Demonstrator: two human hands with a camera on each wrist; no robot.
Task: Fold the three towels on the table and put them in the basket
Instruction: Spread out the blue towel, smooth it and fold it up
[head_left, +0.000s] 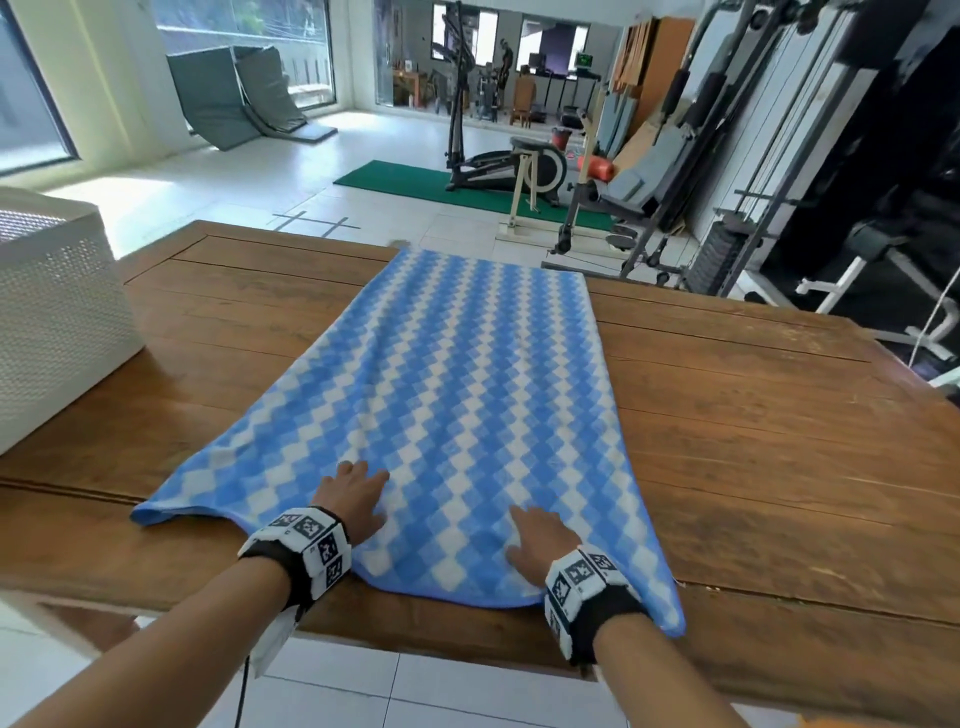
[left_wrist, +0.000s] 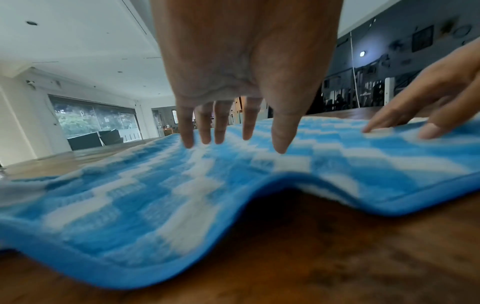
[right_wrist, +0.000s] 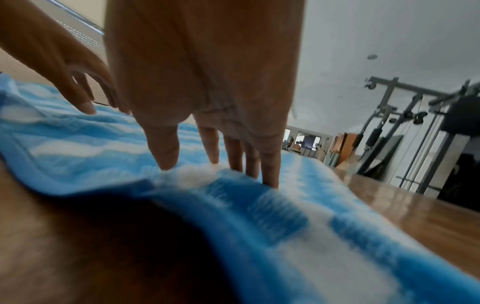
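Observation:
A blue and white checked towel (head_left: 452, 405) lies spread lengthwise on the wooden table (head_left: 753, 415), its far end reaching the table's back edge. My left hand (head_left: 358, 499) rests flat on the towel near its front left, fingers straight (left_wrist: 221, 127). My right hand (head_left: 535, 551) presses flat on the towel near the front edge, fingers straight (right_wrist: 233, 156). The front hem of the towel (left_wrist: 182, 205) is rippled and lifted off the wood between the hands. A white perforated basket (head_left: 52, 312) stands on the table at the far left. No other towel shows.
Bare wood lies to the right of the towel and between the towel and the basket. Gym machines (head_left: 753, 171) stand beyond the table's far right; an elliptical trainer (head_left: 498, 166) on a green mat sits further back.

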